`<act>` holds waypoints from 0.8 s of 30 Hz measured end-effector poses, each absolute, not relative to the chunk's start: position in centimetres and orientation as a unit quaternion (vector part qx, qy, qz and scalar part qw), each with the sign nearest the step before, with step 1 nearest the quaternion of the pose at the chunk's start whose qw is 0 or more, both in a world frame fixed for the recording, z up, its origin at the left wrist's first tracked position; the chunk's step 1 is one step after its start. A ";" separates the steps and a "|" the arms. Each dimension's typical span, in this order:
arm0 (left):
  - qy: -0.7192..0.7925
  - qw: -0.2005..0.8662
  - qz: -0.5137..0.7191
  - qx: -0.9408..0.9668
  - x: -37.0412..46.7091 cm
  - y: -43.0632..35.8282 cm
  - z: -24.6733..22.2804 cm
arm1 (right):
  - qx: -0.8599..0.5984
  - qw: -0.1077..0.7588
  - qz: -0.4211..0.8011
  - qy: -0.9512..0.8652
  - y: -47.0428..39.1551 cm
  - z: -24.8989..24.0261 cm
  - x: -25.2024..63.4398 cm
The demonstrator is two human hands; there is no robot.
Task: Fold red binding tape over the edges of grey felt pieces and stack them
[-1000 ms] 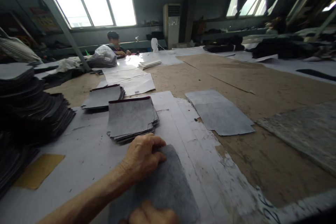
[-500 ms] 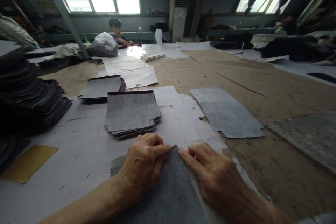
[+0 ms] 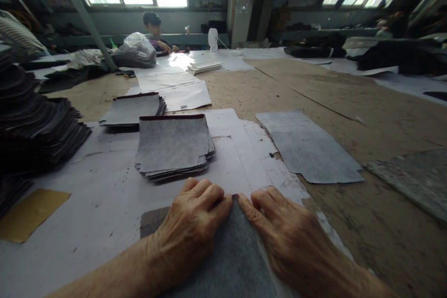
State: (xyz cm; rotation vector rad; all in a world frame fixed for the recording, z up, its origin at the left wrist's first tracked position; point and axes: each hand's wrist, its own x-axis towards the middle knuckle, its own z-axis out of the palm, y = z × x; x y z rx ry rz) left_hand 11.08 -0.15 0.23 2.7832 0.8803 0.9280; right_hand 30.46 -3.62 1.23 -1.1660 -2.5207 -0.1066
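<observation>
A grey fabric piece (image 3: pixel 237 251) lies on the white paper in front of me, with a dark narrow edge at its far tip. My left hand (image 3: pixel 195 223) rests on it, fingers curled and pressed at that tip. From the other side, my right hand (image 3: pixel 286 228) pinches the same edge with its fingers curled. Just beyond is a stack of grey pieces with a dark red edge (image 3: pixel 172 144), and a similar stack (image 3: pixel 134 108) stands behind it. A single grey piece (image 3: pixel 307 146) lies flat to the right.
A tall pile of dark pieces (image 3: pixel 35 125) stands at the left, near a tan card (image 3: pixel 33 214). A felt-like grey sheet (image 3: pixel 415 179) lies at the right. Across the table are white sheets (image 3: pixel 174 86), a bagged bundle (image 3: pixel 136 51) and a seated person (image 3: pixel 157 32).
Both hands stay at the fabric's far tip; their fingers have shifted slightly, and a dark red edge now shows between them. The view has tilted down a little.
</observation>
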 end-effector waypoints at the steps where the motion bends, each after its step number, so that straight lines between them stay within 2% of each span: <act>1: 0.283 0.035 0.302 0.910 11.1 -0.2 0.3 | -0.412 0.181 -0.034 -0.892 -3.6 1.2 30.5; 12: 0.268 -0.018 0.272 0.924 11.2 -0.3 0.7 | -0.470 0.308 0.081 -0.823 -2.9 1.0 31.5; 17: 0.266 -0.018 0.276 0.923 11.2 -0.3 0.7 | -0.410 0.271 -0.053 -0.869 -3.0 0.8 30.6; 24: 0.266 -0.022 0.268 0.926 10.8 -0.3 0.7 | -0.405 0.217 -0.088 -0.884 -3.3 1.0 30.2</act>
